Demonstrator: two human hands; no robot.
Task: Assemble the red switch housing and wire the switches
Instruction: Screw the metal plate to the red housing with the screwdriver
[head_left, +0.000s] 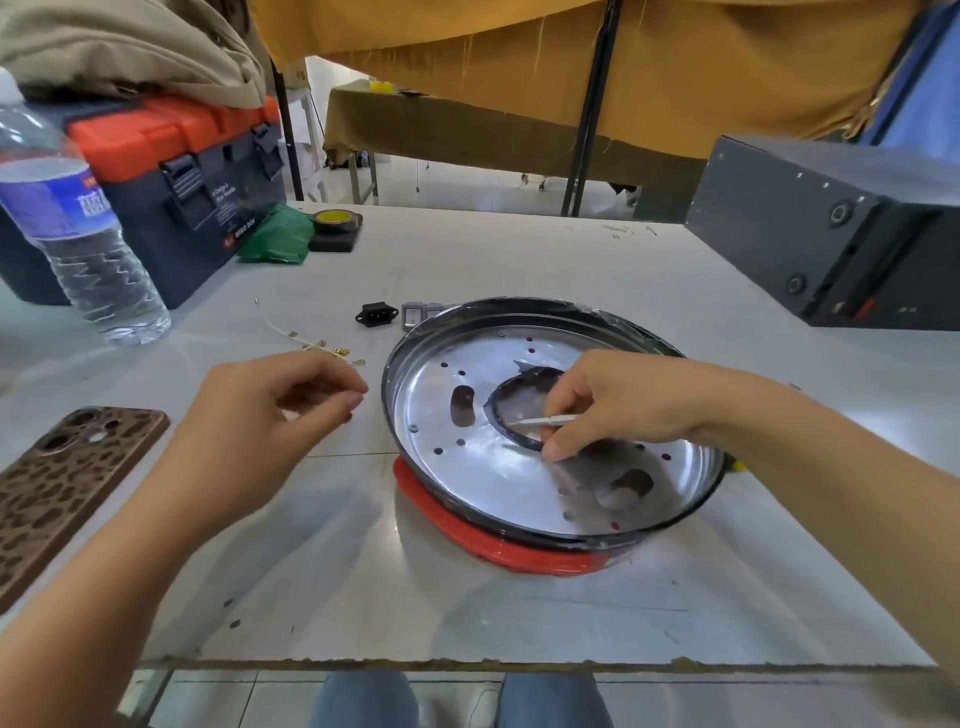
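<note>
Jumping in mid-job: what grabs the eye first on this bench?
The shiny round metal pan with black rim sits centre on a red base; the right hand holds a thin white wire over it. The left hand pinches something small, and a leopard-print phone lies left.

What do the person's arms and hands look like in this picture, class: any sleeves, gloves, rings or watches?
Both forearms are bare to the frame edge, with no sleeves in view. The left hand and right hand wear no gloves, and no rings, watch or bracelet show. Fingernails are short and unpainted.
</note>
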